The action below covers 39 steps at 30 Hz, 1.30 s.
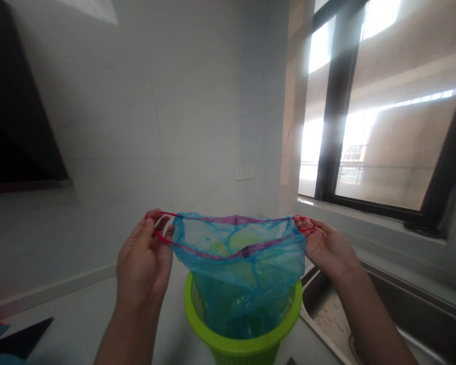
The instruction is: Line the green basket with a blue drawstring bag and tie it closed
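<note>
now showing sheer blue across the plastic bag (pixel 228 289), deepening to teal low down inside the lime green of the basket (pixel 238 347), with a pattern of small holes in its sides, and flashing bright red along the drawstring (pixel 162 238), then purple beneath the blue film of the hem (pixel 209 255)! behind all that, pale grey on the wall (pixel 201 101), ruled with faint thin lines, plus white on the sockets (pixel 244 173) and near-black on the window frame (pixel 336 101). over right, silvery grey in the sink (pixel 418 309).
</note>
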Tool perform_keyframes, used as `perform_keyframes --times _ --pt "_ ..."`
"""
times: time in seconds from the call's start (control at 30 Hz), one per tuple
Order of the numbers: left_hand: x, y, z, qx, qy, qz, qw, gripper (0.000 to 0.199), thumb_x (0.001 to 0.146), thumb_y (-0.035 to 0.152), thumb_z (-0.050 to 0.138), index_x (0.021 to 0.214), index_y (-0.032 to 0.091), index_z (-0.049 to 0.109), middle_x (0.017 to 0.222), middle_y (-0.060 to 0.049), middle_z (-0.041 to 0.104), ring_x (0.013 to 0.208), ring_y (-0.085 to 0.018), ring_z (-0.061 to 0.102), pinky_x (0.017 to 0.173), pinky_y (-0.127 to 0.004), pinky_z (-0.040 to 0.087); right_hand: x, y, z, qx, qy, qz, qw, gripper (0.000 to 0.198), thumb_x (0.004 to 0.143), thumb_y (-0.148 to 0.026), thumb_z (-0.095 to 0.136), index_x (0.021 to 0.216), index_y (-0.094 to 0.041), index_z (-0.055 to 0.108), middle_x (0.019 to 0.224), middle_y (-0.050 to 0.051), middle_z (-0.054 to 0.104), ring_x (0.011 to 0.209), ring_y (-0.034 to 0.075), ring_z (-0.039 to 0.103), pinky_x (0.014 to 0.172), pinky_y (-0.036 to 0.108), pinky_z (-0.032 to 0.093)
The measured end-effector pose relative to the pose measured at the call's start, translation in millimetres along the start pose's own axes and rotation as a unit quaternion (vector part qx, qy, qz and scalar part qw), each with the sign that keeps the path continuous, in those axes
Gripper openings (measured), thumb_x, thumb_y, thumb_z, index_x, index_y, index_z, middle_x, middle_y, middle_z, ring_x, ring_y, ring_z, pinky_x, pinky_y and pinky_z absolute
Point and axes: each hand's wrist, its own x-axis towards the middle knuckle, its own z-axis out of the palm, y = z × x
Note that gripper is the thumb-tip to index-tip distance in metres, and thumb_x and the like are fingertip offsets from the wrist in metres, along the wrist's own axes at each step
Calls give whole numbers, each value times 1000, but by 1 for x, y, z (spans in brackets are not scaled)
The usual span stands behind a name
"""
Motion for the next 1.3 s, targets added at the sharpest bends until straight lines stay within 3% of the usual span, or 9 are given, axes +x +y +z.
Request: perform_keyframes --times 0.2,0.43,0.5,0.63,0.77,0.9,1.07,1.13,1.3 --pt "-20 2 9 5 -131 28 991 21 90 28 60 108 22 69 115 -9 70 112 -20 63 90 -26 53 -2 13 9 -5 92 -68 993 20 96 -15 45 84 -16 62 74 5 69 70 15 70 67 27 62" --pt "-40 -3 16 121 -178 -47 976 50 89 44 62 137 31 54 98 -5 72 83 -18 69 71 -27 56 -10 21 21 32 107 -65 992 27 102 -18 38 87 -17 60 71 2 69 74 14 72 65 23 60" --pt "-44 -5 16 152 -190 -66 968 56 89 45 62 142 33 50 96 -4 72 72 -16 67 61 -24 54 -12 24 20 37 87 -58 994 28 102 -19 39 81 -17 58 54 -3 57 58 9 65 56 17 54" --pt "-51 -7 15 217 -259 -89 937 52 91 44 59 141 29 53 92 -3 71 59 -11 57 51 -22 45 -17 39 19 -19 -8 -102 995 27 98 -26 49 72 -18 51 44 -11 25 37 5 29 44 16 38" --pt "-59 -12 16 286 -326 -65 899 42 96 42 53 132 24 62 99 -5 72 78 -15 62 72 -25 50 -19 60 23 -135 -21 -146 980 22 87 -27 59 70 -18 49 57 -7 33 47 6 29 45 19 30" --pt "-74 -16 22 335 -403 -40 851 33 97 38 51 121 25 69 111 -5 72 101 -19 64 94 -30 46 -22 76 23 -333 -17 -171 927 17 87 -32 61 81 -16 61 62 -5 37 52 7 33 47 20 24" --pt "-92 -13 33 369 -499 -27 784 23 96 31 52 104 25 73 110 -3 72 101 -19 64 94 -30 45 -34 83 28 -572 -120 -176 792 28 93 -33 53 71 -18 61 65 -1 52 67 14 50 66 27 41" --pt "-96 -12 37 357 -504 -44 785 19 95 30 53 97 24 70 102 -3 73 96 -19 64 91 -30 45 -39 82 31 -593 -161 -182 768 26 91 -26 52 67 -19 59 66 -1 55 71 15 52 71 28 41" --pt "-96 -16 38 307 -464 -105 824 12 92 32 57 85 22 57 82 -2 69 80 -18 64 81 -29 46 -43 81 32 -589 -202 -147 768 23 86 -15 48 65 -20 53 65 -2 50 64 13 45 62 26 35"
